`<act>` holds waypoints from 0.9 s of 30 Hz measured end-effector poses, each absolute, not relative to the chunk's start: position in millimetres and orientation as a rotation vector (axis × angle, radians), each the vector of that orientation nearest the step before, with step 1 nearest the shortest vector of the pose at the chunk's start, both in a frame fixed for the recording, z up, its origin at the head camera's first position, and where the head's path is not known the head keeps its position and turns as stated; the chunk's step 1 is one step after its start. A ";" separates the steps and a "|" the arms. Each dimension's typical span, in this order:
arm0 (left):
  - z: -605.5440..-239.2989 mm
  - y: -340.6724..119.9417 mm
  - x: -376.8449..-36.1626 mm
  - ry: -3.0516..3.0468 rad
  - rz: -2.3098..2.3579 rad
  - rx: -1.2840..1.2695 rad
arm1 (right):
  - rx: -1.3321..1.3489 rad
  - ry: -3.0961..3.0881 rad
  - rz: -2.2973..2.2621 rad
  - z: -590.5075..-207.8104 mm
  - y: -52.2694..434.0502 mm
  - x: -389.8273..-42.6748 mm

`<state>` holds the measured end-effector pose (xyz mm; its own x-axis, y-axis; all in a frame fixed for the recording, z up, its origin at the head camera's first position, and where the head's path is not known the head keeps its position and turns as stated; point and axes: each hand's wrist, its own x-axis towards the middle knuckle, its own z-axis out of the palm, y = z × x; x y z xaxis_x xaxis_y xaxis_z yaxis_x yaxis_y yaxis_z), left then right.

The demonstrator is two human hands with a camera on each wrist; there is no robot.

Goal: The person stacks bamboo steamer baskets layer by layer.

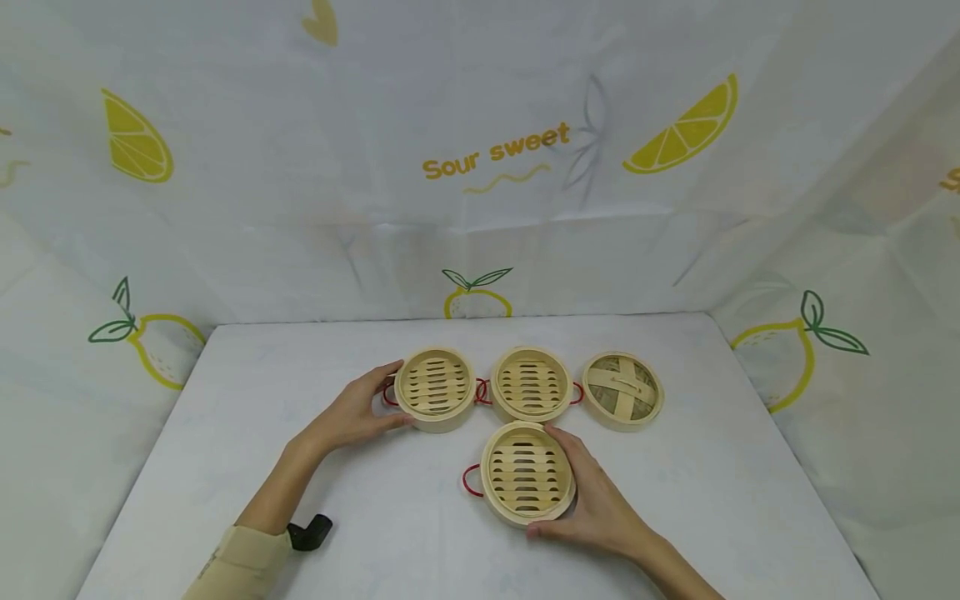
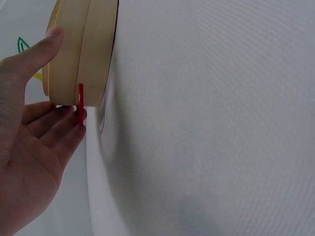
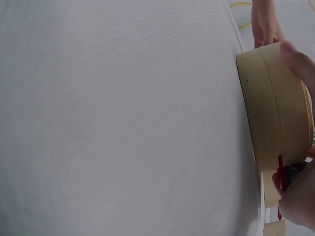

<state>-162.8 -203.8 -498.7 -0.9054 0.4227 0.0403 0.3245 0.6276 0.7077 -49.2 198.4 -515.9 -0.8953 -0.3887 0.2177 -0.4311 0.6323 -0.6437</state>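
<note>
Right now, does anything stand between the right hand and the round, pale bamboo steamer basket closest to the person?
Nothing visible does: the right hand is in direct contact, gripping that round, pale bamboo steamer basket around its side.

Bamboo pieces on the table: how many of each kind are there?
Baskets with slatted bottoms: 3 (left basket, middle basket, front basket)
Lid with crossed strips: 1
Total: 4
</note>
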 end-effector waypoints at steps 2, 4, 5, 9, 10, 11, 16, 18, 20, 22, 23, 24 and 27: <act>-498.5 -203.8 -162.5 2.715 1.141 0.621 | 0.699 -2.775 1.142 -516.9 198.5 -49.7; -498.1 -203.7 -162.2 2.713 1.138 0.616 | 0.699 -2.767 1.164 -517.7 198.7 -50.0; -497.9 -203.6 -162.2 2.713 1.133 0.614 | 0.695 -2.766 1.173 -518.0 198.7 -50.2; -497.2 -203.5 -161.6 2.713 1.119 0.603 | 0.693 -2.751 1.200 -518.7 198.8 -51.1; -497.2 -203.6 -161.3 2.714 1.114 0.600 | 0.693 -2.750 1.202 -518.9 198.8 -51.3; -497.3 -203.6 -161.1 2.713 1.115 0.597 | 0.692 -2.747 1.204 -519.0 198.7 -51.3; -497.9 -203.7 -159.8 2.712 1.120 0.599 | 0.678 -2.746 1.216 -519.9 198.2 -50.0; -498.3 -203.8 -159.6 2.715 1.123 0.604 | 0.672 -2.747 1.222 -519.9 198.0 -49.7; -498.7 -204.0 -159.4 2.717 1.128 0.606 | 0.672 -2.747 1.229 -519.9 197.9 -49.6; -498.9 -204.2 -159.5 2.719 1.131 0.605 | 0.675 -2.745 1.233 -519.4 197.7 -49.7; -499.0 -204.2 -159.6 2.721 1.130 0.605 | 0.677 -2.742 1.235 -519.1 197.7 -49.8; -499.0 -204.1 -159.8 2.723 1.128 0.604 | 0.680 -2.738 1.241 -518.9 197.7 -49.9; -497.9 -203.5 -160.4 2.727 1.122 0.608 | 0.687 -2.727 1.262 -518.2 198.0 -49.9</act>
